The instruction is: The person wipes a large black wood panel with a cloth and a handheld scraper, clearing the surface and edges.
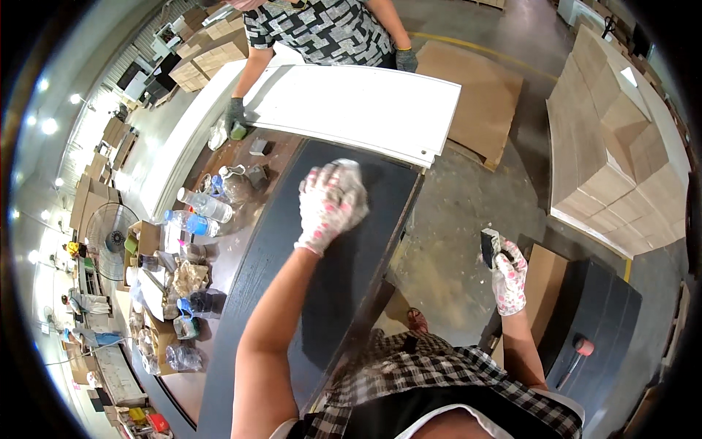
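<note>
A long dark, wood-grained board (322, 154) lies lengthwise before me. My left hand (330, 205), in a white glove with pink marks, presses on its far part. Under its curled fingers is what looks like a wadded white cloth (351, 167), mostly hidden. Off the board's right side, my right hand (510, 274), in a matching glove, is raised above the floor. Its fingers close round a small block (490, 247) with a black face and a pale grey side, like a sanding block.
Beyond the board, a co-worker in grey gloves stands at a white panel (351, 102). Plastic bottles (206, 205), bags and small grey blocks (259, 148) crowd the brown table at left. On the right, a red-headed mallet (578, 360) lies on dark panels (607, 322), near stacked cartons (592, 132).
</note>
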Motion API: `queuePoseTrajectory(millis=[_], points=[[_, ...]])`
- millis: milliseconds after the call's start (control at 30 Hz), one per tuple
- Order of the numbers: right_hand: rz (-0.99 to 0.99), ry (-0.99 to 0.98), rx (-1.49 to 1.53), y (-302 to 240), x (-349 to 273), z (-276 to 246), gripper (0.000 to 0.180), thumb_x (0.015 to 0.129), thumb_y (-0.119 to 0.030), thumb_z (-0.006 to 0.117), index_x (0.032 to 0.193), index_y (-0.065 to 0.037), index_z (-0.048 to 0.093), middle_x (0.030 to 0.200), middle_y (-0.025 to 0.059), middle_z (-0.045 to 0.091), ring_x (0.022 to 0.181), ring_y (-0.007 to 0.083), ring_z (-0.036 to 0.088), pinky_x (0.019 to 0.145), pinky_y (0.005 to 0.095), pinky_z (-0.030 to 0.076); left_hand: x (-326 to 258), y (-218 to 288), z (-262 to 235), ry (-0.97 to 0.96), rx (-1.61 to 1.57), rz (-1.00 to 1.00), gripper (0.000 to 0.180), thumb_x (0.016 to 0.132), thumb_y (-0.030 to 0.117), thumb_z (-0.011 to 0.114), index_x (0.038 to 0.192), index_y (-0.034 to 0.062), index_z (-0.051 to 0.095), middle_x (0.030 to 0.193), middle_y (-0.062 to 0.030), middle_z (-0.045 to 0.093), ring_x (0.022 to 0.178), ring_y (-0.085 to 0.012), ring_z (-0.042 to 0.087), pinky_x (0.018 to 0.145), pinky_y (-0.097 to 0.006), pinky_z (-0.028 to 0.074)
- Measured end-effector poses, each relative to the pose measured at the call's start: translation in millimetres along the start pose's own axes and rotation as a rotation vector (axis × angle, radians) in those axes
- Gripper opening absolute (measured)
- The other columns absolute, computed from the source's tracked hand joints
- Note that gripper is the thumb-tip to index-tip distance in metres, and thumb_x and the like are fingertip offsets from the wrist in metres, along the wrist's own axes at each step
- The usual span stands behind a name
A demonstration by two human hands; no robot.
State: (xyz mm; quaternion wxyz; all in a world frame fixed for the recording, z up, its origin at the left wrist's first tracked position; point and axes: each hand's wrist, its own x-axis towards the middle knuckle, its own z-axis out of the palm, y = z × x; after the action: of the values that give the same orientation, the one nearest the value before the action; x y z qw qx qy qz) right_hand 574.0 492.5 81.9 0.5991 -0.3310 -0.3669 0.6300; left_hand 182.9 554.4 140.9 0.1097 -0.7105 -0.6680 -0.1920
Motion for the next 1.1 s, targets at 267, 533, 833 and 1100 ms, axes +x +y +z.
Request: queuePoseTrajectory(millis=[267,533,833,1100], points=[[0.092,-0.006,0.042,7.1,5.7,0.2,0.034,0.091,-0.01,0.065,0.124,-0.002,0.061,0.123,0.0116,0.065,0.109,0.0234,0.064,0.093,0.041,0.053,-6.3,96.2,3.3,-0.048,-0.173,0.134,0.054,0.087,0.04,0.063,0.131,0.0094,0.058,0.139,-0.0133,0.053,0.131,-0.0371,0.044,0.112,-0.052,0.03],[0.071,-0.357,-0.021,19.0,47.0,92.6,0.036,0.093,-0.007,0.058,0.128,0.005,0.055,0.125,0.0182,0.061,0.11,0.0282,0.063,0.091,0.0448,0.057,-210.8,92.1,-134.7,-0.263,-0.124,-0.3,0.062,0.078,0.028,0.071,0.136,0.0107,0.054,0.141,-0.0167,0.05,0.132,-0.0433,0.043,0.112,-0.057,0.03],[0.222,-0.764,-0.089,65.5,33.9,208.9,0.034,0.098,-0.004,0.052,0.132,0.0,0.055,0.127,0.0123,0.061,0.111,0.0226,0.063,0.092,0.043,0.056,-387.8,41.2,-227.6,0.133,0.048,-1.08,0.019,0.08,0.008,0.061,0.098,0.0071,0.065,0.088,-0.0101,0.063,0.084,-0.0275,0.061,0.076,-0.042,0.05],[0.356,-0.992,-0.145,82.8,-0.1,260.5,0.036,0.092,-0.012,0.065,0.126,-0.001,0.06,0.123,0.008,0.063,0.107,0.016,0.063,0.088,0.0357,0.057,-302.5,76.3,-167.7,0.212,-0.009,-0.652,0.047,0.075,0.022,0.072,0.121,0.0148,0.064,0.132,-0.0117,0.058,0.125,-0.0379,0.051,0.107,-0.053,0.037]])
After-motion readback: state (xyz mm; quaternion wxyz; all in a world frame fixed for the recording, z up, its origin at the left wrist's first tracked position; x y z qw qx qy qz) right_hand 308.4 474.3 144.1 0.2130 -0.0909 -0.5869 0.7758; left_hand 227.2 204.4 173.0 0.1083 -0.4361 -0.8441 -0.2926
